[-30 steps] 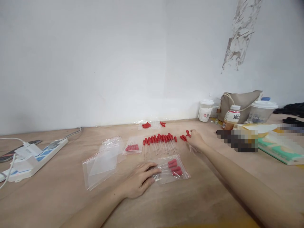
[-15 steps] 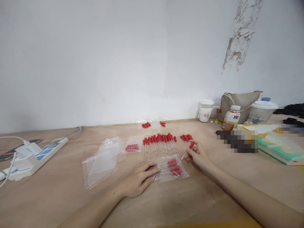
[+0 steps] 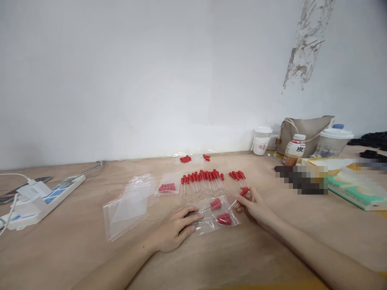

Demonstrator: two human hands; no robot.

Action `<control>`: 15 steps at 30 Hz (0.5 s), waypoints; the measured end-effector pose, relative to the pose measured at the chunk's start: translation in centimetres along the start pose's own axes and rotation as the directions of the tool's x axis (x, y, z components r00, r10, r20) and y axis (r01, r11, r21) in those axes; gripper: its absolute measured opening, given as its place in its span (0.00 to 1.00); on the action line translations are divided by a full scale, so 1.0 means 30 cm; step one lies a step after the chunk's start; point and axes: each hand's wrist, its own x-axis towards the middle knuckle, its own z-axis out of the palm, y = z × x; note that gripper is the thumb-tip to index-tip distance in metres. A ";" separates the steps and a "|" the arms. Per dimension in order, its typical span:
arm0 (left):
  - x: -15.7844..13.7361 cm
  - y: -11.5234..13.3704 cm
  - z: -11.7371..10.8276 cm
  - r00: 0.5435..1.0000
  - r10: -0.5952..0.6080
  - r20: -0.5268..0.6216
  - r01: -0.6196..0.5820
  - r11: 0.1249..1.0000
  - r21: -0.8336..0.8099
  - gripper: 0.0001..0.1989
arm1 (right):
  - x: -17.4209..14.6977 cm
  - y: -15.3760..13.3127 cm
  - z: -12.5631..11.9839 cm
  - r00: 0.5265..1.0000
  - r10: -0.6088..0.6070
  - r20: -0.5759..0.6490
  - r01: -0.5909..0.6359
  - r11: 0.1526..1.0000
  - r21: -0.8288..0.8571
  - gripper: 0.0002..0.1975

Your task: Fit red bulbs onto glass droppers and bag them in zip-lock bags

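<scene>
Between the fingertips of my right hand [image 3: 249, 200] is a glass dropper [image 3: 244, 191] with a red rubber bulb. Its thin tube points left and down, at the right end of a clear zip bag [image 3: 208, 225]; whether the tip is inside, I cannot tell. Several red-bulbed droppers [image 3: 224, 218] lie in that bag. My left hand [image 3: 177, 228] rests on the bag's left end, fingers stretched out. Behind the bag lies a row of loose droppers [image 3: 204, 178], with a smaller group of droppers [image 3: 237, 175] to its right.
A filled bag of droppers [image 3: 167, 187] lies left of the row. Flat clear bags [image 3: 130, 209] overlap further left, near a white power strip [image 3: 39, 209]. Loose red bulbs [image 3: 185, 159] sit by the wall. At right stand a lidded cup [image 3: 261, 141], a bottle [image 3: 294, 150] and a tissue pack [image 3: 356, 189].
My right hand has lowered slightly, and the dropper it holds is tilted flatter. The droppers in the bag have shifted into two clusters with a gap between them. My left hand stays in place.
</scene>
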 end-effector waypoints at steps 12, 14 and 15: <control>0.001 0.018 -0.010 0.999 -0.033 -0.030 0.032 0.999 -0.019 0.21 | -0.013 -0.003 0.023 0.994 0.079 0.080 -0.067 0.987 -0.147 0.14; 0.000 0.019 -0.011 0.999 -0.035 -0.041 0.034 0.999 -0.027 0.21 | -0.016 -0.007 0.020 0.992 0.031 0.120 0.006 0.956 -0.294 0.15; 0.000 0.018 -0.011 0.999 -0.032 -0.044 0.031 0.999 -0.030 0.21 | -0.017 -0.010 0.018 0.990 0.006 0.141 0.043 0.939 -0.340 0.15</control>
